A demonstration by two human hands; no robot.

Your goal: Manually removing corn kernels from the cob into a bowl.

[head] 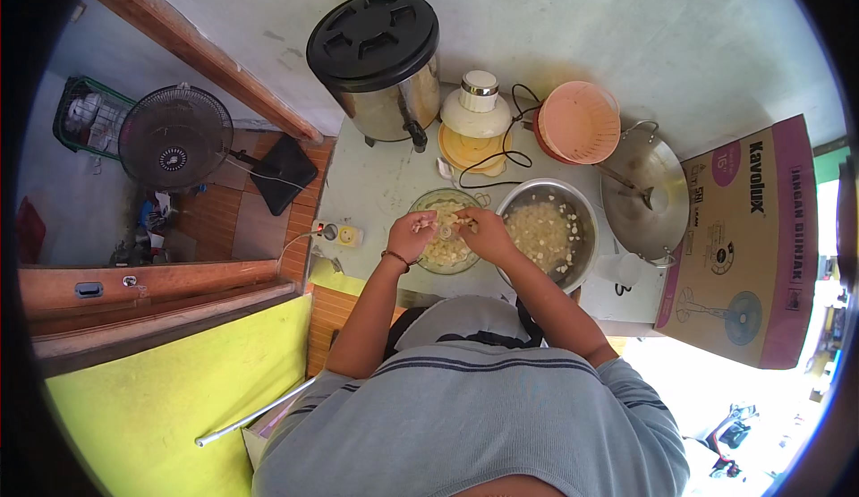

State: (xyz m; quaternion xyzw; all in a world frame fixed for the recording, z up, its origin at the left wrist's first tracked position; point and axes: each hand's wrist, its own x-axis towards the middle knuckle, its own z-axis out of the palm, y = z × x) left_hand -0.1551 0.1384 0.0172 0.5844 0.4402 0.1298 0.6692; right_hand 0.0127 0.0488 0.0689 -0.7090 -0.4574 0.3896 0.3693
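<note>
A clear bowl (448,267) with a pale post in its middle holds chopped, cream-coloured food pieces (443,254). Over its left side my left hand (411,234) is half curled, the palm turned inward. Opposite it, my right hand (488,234) hovers above the bowl's right side with thumb and fingers close together. Whether either hand grips a small piece is too fine to tell. Just right of the bowl, a steel pot (590,228) contains cloudy liquid and more pale pieces (540,228), several floating. My right forearm crosses the pot's near left rim.
Behind the bowl are a spoon (444,169), a white motor unit (478,111) on a yellow lid (474,148), and a black cord (517,156). A steel urn (396,104), pink basket (580,121), wok (637,222), clear cup (625,269), power strip (343,234) and carton (738,249) surround the workspace.
</note>
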